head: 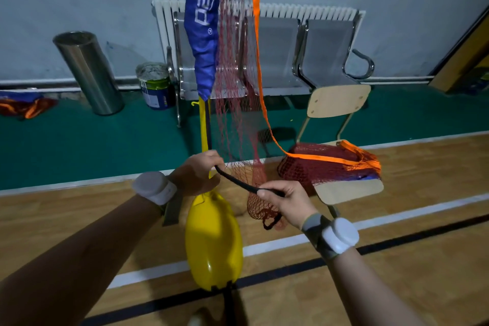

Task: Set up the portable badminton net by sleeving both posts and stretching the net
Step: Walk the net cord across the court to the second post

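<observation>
Head view: post (203, 124) sleeved; fingers of left hand (197, 173), right hand (288, 201) pinch cord (238, 182); net (317, 169) heaped at three o'clock.

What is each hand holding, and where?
A black cord: the left hand holds its end by the post, the right hand its other end.

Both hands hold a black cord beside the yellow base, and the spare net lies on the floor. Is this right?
No: the head view shows the spare net piled on the chair instead. The rest holds.
</observation>
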The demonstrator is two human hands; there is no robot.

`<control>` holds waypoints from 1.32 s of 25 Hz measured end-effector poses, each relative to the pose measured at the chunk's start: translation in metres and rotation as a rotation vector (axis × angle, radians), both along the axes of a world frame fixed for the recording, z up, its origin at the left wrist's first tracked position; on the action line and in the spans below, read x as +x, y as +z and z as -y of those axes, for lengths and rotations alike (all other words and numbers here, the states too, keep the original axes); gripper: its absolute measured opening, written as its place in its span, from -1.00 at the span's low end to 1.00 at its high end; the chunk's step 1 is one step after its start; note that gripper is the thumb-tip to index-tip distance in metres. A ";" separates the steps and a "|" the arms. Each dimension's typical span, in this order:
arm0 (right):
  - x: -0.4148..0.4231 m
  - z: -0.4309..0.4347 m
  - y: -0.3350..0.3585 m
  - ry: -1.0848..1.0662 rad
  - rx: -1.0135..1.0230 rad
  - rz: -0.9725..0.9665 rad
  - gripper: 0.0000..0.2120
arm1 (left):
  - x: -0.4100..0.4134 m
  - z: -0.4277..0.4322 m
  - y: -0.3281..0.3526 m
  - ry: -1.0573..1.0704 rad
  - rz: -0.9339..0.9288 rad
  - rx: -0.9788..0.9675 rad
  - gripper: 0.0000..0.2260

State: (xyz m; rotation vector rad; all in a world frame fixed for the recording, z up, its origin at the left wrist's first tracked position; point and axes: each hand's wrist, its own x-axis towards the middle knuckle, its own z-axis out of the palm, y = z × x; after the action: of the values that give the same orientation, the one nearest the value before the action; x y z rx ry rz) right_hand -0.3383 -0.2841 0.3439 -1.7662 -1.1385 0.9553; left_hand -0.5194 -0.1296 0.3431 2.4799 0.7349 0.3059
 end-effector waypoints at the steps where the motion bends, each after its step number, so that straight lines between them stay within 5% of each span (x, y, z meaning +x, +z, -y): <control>1: 0.002 0.003 0.000 0.012 -0.009 -0.003 -0.87 | 0.006 0.008 0.004 -0.013 -0.019 0.016 -0.53; 6: 0.006 0.013 -0.003 0.074 0.012 -0.030 -0.83 | 0.035 0.060 0.008 -0.108 -0.017 0.118 -0.57; 15: 0.014 0.025 -0.008 0.143 0.012 0.020 -0.96 | 0.026 0.079 0.006 0.054 0.033 0.068 -0.88; 19: 0.021 0.032 -0.012 0.140 0.006 0.037 -0.77 | 0.009 0.086 0.011 0.181 0.081 -0.022 -0.76; 24: 0.028 0.047 -0.011 0.155 0.049 0.031 -0.81 | -0.001 0.089 0.008 0.291 0.003 -0.035 -0.86; 33: 0.020 0.083 -0.018 0.212 0.101 -0.076 -0.82 | 0.043 0.140 0.010 0.092 -0.073 -0.075 -0.75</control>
State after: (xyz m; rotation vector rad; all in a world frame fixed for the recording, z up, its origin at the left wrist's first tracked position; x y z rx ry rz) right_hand -0.3186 -0.3676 0.3257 -1.5387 -1.3206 1.0613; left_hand -0.4769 -0.2694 0.3533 2.4017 0.8761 0.2187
